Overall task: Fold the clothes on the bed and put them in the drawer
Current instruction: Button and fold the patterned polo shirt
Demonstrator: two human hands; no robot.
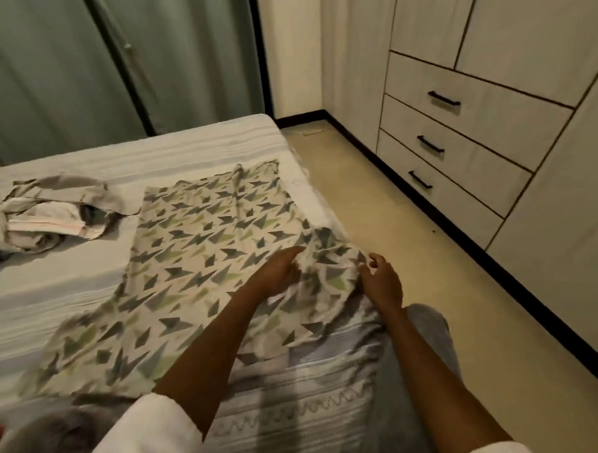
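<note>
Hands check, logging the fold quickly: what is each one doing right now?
Left hand: open, fingers straight, resting on the patterned garment.
Right hand: open, fingers loosely curled at the garment's bunched edge, gripping nothing visible.

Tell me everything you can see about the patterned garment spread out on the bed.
The patterned garment is a thin, light cream fabric printed with grey and green arrow-like shapes. It lies mostly flat on the striped bed, running from the near left toward the far right, with a small fold at its far edge. Its right side, near the mattress edge, is bunched and wrinkled. The left hand rests on that bunched part with fingers fairly straight; the right hand is at its edge, fingers loosely curled. A separate crumpled grey pile lies apart, to its left.
</note>
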